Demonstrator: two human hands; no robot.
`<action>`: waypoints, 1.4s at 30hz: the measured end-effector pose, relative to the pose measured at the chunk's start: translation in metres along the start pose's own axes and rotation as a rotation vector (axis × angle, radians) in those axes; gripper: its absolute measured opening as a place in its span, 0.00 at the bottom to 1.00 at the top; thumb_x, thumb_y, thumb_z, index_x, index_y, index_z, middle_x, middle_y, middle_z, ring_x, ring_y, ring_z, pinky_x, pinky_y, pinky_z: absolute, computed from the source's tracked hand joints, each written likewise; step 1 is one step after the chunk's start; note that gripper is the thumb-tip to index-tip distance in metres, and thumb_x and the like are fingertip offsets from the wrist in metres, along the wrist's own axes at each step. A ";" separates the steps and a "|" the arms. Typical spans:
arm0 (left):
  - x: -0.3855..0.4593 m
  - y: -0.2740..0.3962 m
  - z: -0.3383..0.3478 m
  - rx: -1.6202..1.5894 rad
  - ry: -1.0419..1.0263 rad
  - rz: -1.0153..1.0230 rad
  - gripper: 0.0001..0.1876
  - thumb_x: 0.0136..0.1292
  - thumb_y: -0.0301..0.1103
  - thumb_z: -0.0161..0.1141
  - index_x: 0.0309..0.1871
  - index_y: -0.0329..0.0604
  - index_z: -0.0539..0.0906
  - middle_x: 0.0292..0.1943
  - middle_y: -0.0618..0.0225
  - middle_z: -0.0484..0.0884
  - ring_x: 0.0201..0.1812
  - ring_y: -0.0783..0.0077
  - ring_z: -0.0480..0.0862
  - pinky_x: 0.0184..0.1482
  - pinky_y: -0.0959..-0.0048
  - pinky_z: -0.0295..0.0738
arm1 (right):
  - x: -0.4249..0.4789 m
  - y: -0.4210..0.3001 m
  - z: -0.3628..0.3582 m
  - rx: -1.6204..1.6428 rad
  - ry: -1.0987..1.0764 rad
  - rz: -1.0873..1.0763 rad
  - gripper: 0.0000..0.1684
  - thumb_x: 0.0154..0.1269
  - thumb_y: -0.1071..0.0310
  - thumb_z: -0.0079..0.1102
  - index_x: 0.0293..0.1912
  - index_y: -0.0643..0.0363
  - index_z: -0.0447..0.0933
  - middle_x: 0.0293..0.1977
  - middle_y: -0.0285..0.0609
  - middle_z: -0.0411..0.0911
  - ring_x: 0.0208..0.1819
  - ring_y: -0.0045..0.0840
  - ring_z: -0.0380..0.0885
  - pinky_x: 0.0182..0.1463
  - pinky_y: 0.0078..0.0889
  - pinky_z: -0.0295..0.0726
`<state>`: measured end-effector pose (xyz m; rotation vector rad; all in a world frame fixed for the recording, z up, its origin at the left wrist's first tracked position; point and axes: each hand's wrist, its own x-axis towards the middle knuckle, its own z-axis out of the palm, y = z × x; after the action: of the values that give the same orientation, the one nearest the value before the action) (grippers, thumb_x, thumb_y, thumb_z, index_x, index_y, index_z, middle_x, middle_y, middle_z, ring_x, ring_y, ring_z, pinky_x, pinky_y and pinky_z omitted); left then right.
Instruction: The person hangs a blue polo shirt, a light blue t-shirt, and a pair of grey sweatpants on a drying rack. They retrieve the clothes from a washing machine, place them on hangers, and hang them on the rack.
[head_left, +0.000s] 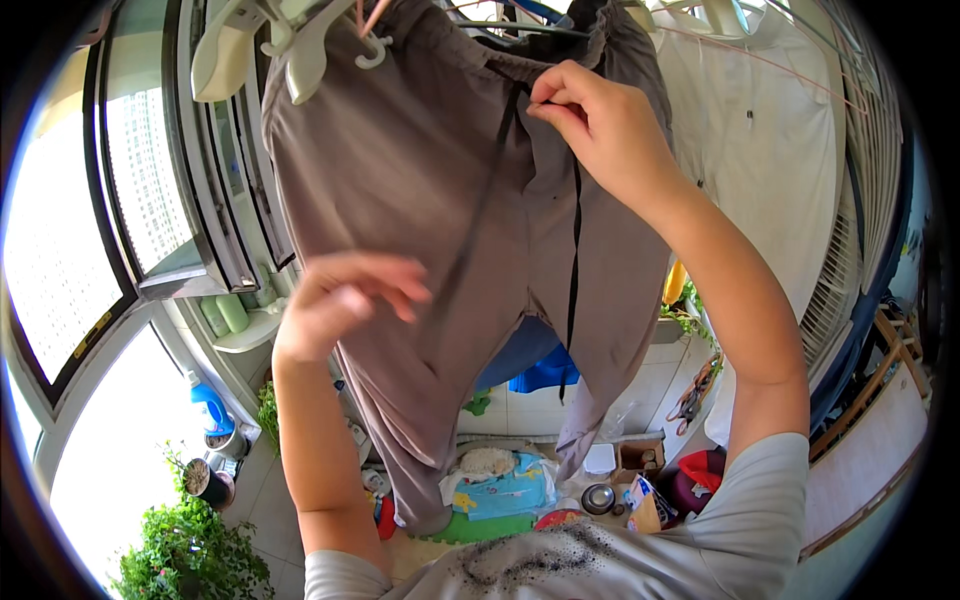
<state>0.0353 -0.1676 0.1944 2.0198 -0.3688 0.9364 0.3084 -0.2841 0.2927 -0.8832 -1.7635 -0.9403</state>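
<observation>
Grey-brown trousers (405, 172) with a gathered waistband hang in front of me, their legs reaching down towards the floor. Up at the waistband, my right hand (600, 124) pinches a black drawstring (576, 255) between thumb and fingertips. One end of the string dangles below that hand along the trouser front. The other end slants down to the left and is blurred. Beside this blurred end is my left hand (349, 300), also blurred, its fingers apart and nothing visible in them.
White plastic hangers (307, 64) crowd the upper left. A pale garment (757, 150) hangs at right. Open window frames (172, 172) line the left, above a blue detergent bottle (210, 409) and a leafy plant (184, 551). Below are a blue cloth (506, 491) and a metal bowl (598, 498).
</observation>
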 end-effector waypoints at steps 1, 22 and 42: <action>-0.002 0.000 0.002 0.258 -0.112 -0.040 0.18 0.62 0.37 0.63 0.51 0.34 0.80 0.39 0.60 0.84 0.30 0.79 0.81 0.39 0.75 0.78 | 0.001 0.000 0.001 0.005 0.012 -0.014 0.06 0.60 0.75 0.59 0.36 0.61 0.72 0.26 0.43 0.79 0.28 0.34 0.79 0.32 0.31 0.74; 0.148 0.018 0.013 1.054 0.668 0.193 0.05 0.58 0.32 0.62 0.35 0.42 0.83 0.26 0.62 0.84 0.29 0.61 0.83 0.34 0.68 0.76 | 0.010 0.014 -0.012 -0.170 0.167 -0.076 0.15 0.54 0.72 0.68 0.40 0.59 0.75 0.27 0.35 0.75 0.23 0.19 0.74 0.29 0.23 0.74; 0.109 0.015 -0.018 1.898 0.670 0.254 0.03 0.61 0.31 0.56 0.33 0.45 0.74 0.28 0.63 0.82 0.30 0.59 0.83 0.32 0.63 0.76 | 0.030 0.058 -0.043 -0.261 -0.075 0.332 0.10 0.61 0.63 0.62 0.34 0.60 0.79 0.23 0.37 0.78 0.25 0.20 0.76 0.33 0.23 0.73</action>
<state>0.0915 -0.1529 0.2895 2.8396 1.1153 2.5822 0.3655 -0.2906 0.3457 -1.3474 -1.5119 -0.9363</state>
